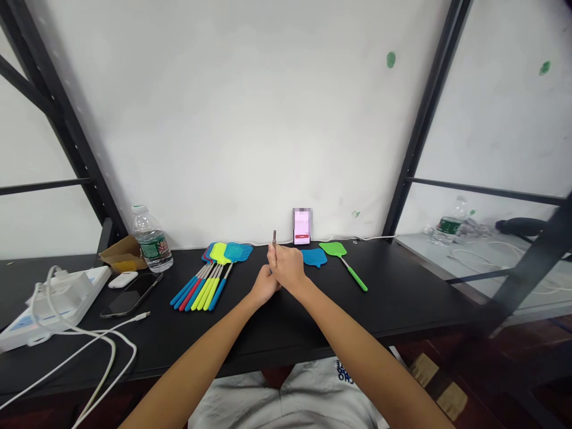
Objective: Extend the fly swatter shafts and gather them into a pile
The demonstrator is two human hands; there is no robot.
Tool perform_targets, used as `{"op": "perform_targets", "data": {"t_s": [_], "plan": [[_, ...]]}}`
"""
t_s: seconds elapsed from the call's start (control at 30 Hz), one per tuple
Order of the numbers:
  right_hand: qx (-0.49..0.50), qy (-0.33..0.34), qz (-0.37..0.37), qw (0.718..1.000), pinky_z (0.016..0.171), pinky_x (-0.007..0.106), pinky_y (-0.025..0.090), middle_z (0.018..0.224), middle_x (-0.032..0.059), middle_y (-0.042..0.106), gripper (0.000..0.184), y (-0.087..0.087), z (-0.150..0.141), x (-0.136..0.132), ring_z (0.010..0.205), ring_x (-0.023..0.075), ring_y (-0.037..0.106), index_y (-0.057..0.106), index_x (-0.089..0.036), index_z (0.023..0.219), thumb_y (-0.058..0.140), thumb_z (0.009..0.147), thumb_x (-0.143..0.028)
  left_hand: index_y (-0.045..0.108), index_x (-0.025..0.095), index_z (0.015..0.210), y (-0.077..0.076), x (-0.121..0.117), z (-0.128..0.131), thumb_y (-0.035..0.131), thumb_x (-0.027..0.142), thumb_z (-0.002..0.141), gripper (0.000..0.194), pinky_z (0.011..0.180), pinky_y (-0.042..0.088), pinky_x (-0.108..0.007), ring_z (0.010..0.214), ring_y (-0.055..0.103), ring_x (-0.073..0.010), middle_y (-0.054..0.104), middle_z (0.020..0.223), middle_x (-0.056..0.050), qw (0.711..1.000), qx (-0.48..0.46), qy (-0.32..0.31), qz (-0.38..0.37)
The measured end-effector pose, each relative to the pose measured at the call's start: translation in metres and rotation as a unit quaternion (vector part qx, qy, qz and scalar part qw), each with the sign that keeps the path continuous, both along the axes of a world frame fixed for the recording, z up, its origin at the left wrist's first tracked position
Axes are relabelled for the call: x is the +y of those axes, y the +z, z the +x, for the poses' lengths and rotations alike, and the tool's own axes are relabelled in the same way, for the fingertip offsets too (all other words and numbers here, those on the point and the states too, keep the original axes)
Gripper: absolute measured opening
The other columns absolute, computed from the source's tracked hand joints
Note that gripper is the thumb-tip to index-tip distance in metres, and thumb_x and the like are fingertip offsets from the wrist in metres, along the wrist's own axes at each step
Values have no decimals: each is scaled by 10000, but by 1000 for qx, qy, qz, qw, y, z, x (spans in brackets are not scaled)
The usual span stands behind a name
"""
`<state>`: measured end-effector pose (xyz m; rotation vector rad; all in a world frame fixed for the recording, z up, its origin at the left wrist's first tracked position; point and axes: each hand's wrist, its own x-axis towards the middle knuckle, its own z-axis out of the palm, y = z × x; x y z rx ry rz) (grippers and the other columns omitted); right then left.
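My right hand [288,268] and my left hand [263,286] are closed together above the middle of the black table. A slim metal rod [274,237] sticks straight up out of my right fist, much like the stems of the fly swatters; its lower part is hidden in my hands. My left hand is wrapped just below and against the right. Behind my right hand lies a blue fly swatter head [315,257] with no stem visible. A green fly swatter [351,271] lies to the right. Several blue, red and yellow fly swatters [208,280] lie side by side on the left.
A phone [302,226] with a lit screen leans on the wall. On the left are a water bottle [153,241], a cardboard box [123,253], a dark phone [131,295], a white case [123,279] and a power strip [89,292] with loose cables. Black frame posts [426,107] flank the table [402,298].
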<state>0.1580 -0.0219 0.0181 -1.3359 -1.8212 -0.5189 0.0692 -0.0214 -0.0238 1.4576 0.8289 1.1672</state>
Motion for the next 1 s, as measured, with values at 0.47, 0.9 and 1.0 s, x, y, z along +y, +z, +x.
{"op": "perform_targets", "data": {"t_s": [0.47, 0.9, 1.0], "plan": [[-3, 13, -14, 1000, 545, 263, 212, 640, 46, 635, 442, -3, 1, -2, 560, 123, 529, 644, -160, 739, 314, 981, -329, 352, 179, 459, 8, -6, 0, 564, 179, 621, 267, 416, 203, -197, 374, 306, -35, 350, 375, 62, 1000, 15, 13, -1], [93, -32, -70, 993, 626, 263, 306, 765, 62, 658, 445, -7, 35, 16, 693, 160, 584, 625, -175, 842, 233, 997, -316, 298, 215, 615, 2, 6, -1, 654, 496, 724, 467, 355, 184, -166, 335, 232, -18, 278, 426, 116, 998, -19, -5, -61], [134, -158, -115, 972, 715, 300, 362, 923, 158, 643, 381, -13, 58, 31, 850, 227, 590, 630, -116, 934, 353, 953, -377, 322, 216, 675, 8, 5, -5, 625, 583, 730, 479, 333, 142, -149, 319, 204, -13, 261, 454, 128, 997, -20, 4, -70]]}}
